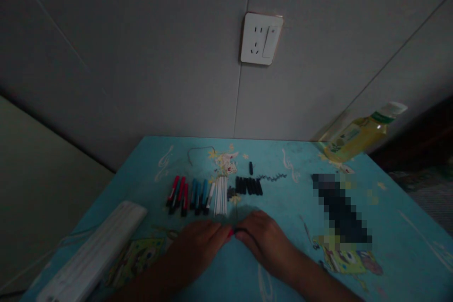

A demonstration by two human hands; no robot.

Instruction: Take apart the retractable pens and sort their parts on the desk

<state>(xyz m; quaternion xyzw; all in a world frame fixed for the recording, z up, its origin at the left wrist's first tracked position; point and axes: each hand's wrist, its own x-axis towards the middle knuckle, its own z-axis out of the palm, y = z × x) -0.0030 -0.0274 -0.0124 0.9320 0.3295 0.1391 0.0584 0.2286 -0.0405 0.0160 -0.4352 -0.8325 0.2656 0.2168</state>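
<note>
Pale blue, the cartoon-printed table [184, 155] meets a grey wall [141, 56]. Your left fingers [218, 235] pinch a small red piece [230, 233]; your right fingers [249, 239] curl beside it, their grip too dim to tell. Just beyond your fingers lie red pens [180, 192], blue pens [197, 193], white sticks [221, 196] and short black pieces [248, 186].

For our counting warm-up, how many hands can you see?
2: the left hand, holding something red, and the right hand, close beside it over the blue table.
</note>
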